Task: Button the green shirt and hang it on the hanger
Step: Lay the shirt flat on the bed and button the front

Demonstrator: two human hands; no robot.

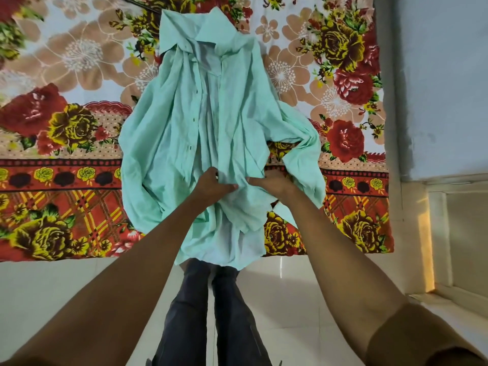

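Now left hand (211, 184) and right hand (272, 183) pinch the green shirt (211, 114) lying beneath them.

One green shirt (211, 128) lies spread on one flower-printed bedsheet (66, 128). Two hands are on the shirt: the left hand (212, 183) and the right hand (272, 183), side by side on its lower front. Three small dark buttons show along the shirt's left placket, above the left hand. Two legs in dark trousers (211, 313) stand below the shirt's hem.
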